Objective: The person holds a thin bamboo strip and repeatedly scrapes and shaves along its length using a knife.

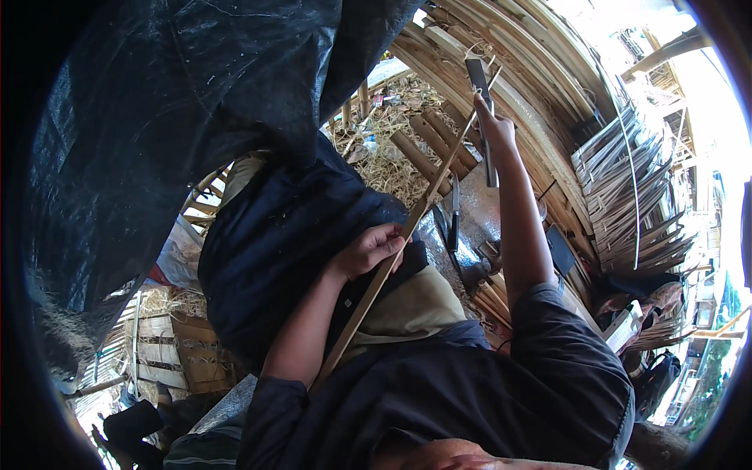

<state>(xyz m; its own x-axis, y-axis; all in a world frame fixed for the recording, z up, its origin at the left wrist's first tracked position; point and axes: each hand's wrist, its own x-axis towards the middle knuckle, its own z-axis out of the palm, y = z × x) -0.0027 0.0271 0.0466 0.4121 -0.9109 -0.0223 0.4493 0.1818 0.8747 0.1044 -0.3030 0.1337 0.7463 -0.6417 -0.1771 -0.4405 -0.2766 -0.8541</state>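
Note:
A long thin strip of bamboo or wood (pixel 368 301) runs slantwise across my lap, from beside my left upper arm up to my outstretched right hand. My left hand (pixel 370 251) is closed round it at the middle, over the thigh. My right hand (pixel 495 129) is closed on a long, flat, dark knife-like tool (pixel 477 74). One end of the tool sticks out past the fingers, the other lies along the wrist. The strip's far end passes against the tool, and a thin curled shaving hangs there. Fingers partly hide the tool's grip.
A knife with a black handle (pixel 454 227) lies on a silvery sheet right of my knees. Long stacked strips (pixel 540 63) fill the far right, beside a bundle of dried leaves (pixel 627 168). Shavings (pixel 384 149) cover the ground ahead. A black plastic sheet (pixel 172 102) hangs at left.

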